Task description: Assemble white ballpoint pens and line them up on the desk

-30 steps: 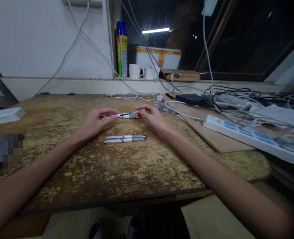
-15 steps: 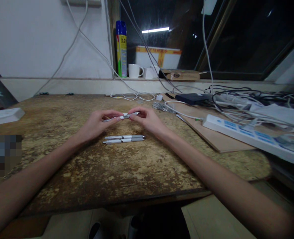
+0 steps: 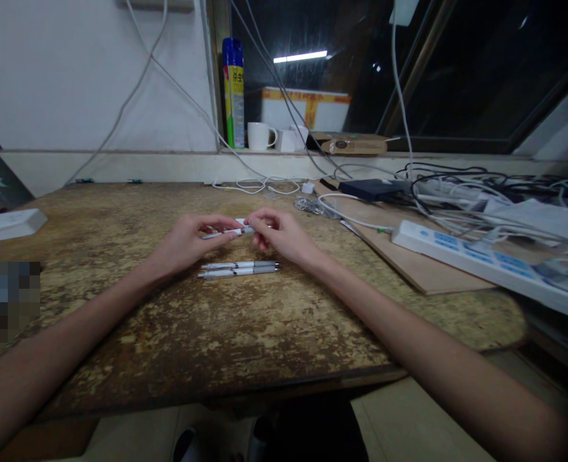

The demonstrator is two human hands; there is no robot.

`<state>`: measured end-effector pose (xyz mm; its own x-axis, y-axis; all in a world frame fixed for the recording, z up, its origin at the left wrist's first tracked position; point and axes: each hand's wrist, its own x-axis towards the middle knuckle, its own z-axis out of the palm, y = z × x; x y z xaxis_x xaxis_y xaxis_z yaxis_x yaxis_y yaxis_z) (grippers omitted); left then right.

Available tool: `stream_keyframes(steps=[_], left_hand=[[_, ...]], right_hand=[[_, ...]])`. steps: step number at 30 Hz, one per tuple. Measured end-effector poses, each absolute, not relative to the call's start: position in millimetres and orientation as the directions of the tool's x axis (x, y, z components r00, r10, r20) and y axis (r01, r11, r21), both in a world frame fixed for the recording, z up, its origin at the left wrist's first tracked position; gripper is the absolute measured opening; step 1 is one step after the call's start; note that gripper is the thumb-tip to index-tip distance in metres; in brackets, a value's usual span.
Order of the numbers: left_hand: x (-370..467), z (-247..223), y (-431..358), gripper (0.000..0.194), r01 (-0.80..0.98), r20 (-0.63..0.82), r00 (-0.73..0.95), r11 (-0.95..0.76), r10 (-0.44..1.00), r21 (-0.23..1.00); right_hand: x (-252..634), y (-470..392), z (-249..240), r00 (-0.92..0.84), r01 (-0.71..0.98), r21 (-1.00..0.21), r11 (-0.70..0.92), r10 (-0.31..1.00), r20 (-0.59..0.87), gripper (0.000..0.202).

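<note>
Both sets of fingertips are pinched on one slim white pen (image 3: 230,231), left hand (image 3: 187,240) at its barrel and right hand (image 3: 278,236) closed over the other end, just above the worn table (image 3: 216,333), behind two matching pens (image 3: 238,268) — light, stiff, slippery-looking, best gripped mid-barrel.

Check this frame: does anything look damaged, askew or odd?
The table top is badly worn, its surface flaking in patches. Loose cables lie tangled around the power strip at right. The pens lie neatly side by side.
</note>
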<state>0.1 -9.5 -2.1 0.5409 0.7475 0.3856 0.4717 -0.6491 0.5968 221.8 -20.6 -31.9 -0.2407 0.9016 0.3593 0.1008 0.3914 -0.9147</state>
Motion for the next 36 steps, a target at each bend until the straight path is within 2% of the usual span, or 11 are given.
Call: stream_keyframes(steps=[3,7,9,14,18,24,28,33,36], left_hand=[[1.3,-2.9,-10.1,0.036,0.464,0.388,0.546,-0.653,0.743,0.599],[0.8,-3.6,-8.9,0.038,0.467,0.398,0.526,-0.646,0.752,0.603],[0.4,-4.0,-8.4,0.039,0.46,0.404,0.522,-0.647,0.751,0.608],[0.3,-3.5,-8.8,0.037,0.452,0.396,0.546,-0.658,0.738,0.602],[0.1,-1.9,-10.6,0.037,0.468,0.394,0.528,-0.645,0.752,0.604],[0.7,-0.7,-13.0,0.038,0.454,0.392,0.521,-0.635,0.758,0.625],[1.1,0.0,-14.0,0.043,0.464,0.387,0.501,-0.618,0.774,0.635],[1.7,0.3,-14.6,0.044,0.455,0.394,0.509,-0.628,0.765,0.631],[2.1,0.5,-14.5,0.042,0.463,0.398,0.506,-0.63,0.765,0.623]], right_hand=[[222.6,-20.5,-32.4,-0.251,0.154,-0.907,0.392,0.904,0.347,0.029],[225.7,-16.8,-32.1,-0.25,0.177,-0.853,0.491,0.861,0.444,0.017],[226.7,-15.4,-33.0,-0.273,0.168,-0.837,0.52,0.841,0.467,0.018],[226.3,-15.2,-35.4,-0.3,0.154,-0.881,0.446,0.871,0.388,0.027],[226.1,-16.2,-32.7,-0.276,0.16,-0.846,0.508,0.846,0.455,0.015],[226.0,-18.9,-30.8,-0.327,0.154,-0.866,0.476,0.852,0.41,0.027],[226.3,-19.6,-28.5,-0.301,0.172,-0.82,0.547,0.821,0.485,0.016],[227.4,-19.2,-28.7,-0.323,0.196,-0.867,0.458,0.865,0.384,0.028],[228.2,-18.8,-27.4,-0.299,0.207,-0.851,0.484,0.859,0.416,0.022]])
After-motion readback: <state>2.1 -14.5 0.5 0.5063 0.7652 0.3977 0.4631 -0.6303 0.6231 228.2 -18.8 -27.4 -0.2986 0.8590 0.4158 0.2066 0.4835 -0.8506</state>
